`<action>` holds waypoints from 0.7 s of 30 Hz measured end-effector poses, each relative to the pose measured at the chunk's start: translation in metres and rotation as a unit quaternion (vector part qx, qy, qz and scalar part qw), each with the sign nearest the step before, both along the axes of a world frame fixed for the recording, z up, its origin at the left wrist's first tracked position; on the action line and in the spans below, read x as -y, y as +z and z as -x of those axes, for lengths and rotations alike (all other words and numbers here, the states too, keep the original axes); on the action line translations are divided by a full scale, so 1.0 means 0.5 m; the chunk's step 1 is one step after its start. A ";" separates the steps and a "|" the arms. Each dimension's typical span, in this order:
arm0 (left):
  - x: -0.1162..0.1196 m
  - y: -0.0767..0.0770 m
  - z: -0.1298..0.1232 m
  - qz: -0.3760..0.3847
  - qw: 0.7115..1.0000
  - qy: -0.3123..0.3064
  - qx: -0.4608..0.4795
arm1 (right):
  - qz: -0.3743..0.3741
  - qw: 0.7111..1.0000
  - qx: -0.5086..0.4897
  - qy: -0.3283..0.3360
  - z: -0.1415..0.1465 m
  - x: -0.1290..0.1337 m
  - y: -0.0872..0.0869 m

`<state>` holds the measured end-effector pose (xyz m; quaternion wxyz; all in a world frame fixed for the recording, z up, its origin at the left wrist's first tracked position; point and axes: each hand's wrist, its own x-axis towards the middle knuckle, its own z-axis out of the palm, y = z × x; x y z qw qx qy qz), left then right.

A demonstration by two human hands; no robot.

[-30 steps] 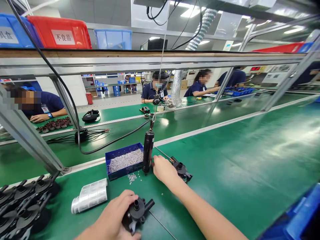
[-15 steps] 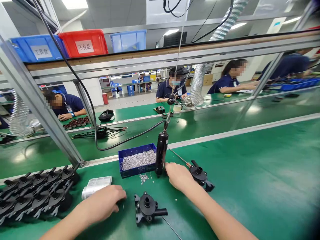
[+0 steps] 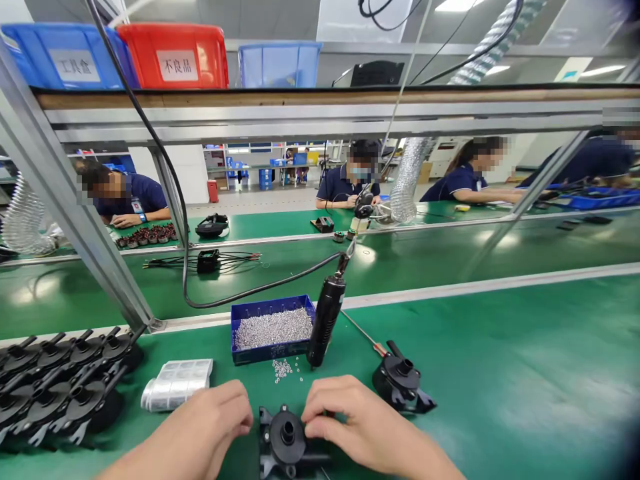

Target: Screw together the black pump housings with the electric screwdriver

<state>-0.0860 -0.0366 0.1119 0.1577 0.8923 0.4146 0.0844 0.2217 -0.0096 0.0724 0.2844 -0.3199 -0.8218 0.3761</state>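
Note:
A black round housing [image 3: 287,435] with a central spout and a side tube lies on the green bench, between my hands. My left hand [image 3: 213,420] is just left of it, its fingers curled together; what they hold, if anything, is hidden. My right hand [image 3: 350,420] reaches the housing's right edge with thumb and fingers pinched; anything between them is too small to name. Behind them a black electric screwdriver [image 3: 326,323] hangs tilted from a cord, held by neither hand. Several small metal nuts [image 3: 283,369] lie loose beside a blue tray [image 3: 273,352] full of them.
A second black housing [image 3: 399,380] stands to the right, near a thin screwdriver [image 3: 367,337]. Rows of similar housings [image 3: 83,400] fill the left side. A silvery ribbed piece [image 3: 177,383] lies by my left hand. A metal frame post [image 3: 95,240] rises at left; co-workers sit beyond.
My right hand has left the electric screwdriver and come back to the near housing. My left hand has stayed close to it. The electric screwdriver now hangs at more of a tilt.

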 end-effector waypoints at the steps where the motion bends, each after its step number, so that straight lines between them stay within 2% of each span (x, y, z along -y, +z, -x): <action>1: 0.005 -0.003 -0.005 -0.027 0.997 -0.028 0.061 | -0.004 1.000 0.000 0.004 0.000 -0.001 -0.002; 3: 0.011 -0.015 -0.019 -0.071 0.981 -0.093 0.156 | -0.013 1.000 0.002 0.015 -0.003 0.000 -0.003; 6: 0.015 -0.034 -0.045 -0.125 0.950 -0.165 0.234 | -0.054 0.998 -0.012 0.043 -0.009 0.004 -0.005; 10: 0.015 -0.050 -0.075 -0.189 0.916 -0.197 0.295 | -0.092 0.994 -0.011 0.051 -0.010 0.006 -0.012; 16: 0.020 -0.069 -0.091 -0.222 0.911 -0.194 0.288 | -0.110 0.993 0.021 0.040 -0.007 0.006 -0.012; 21: 0.020 -0.065 -0.080 -0.249 0.912 -0.215 0.245 | -0.107 0.994 0.018 0.034 -0.014 0.005 0.001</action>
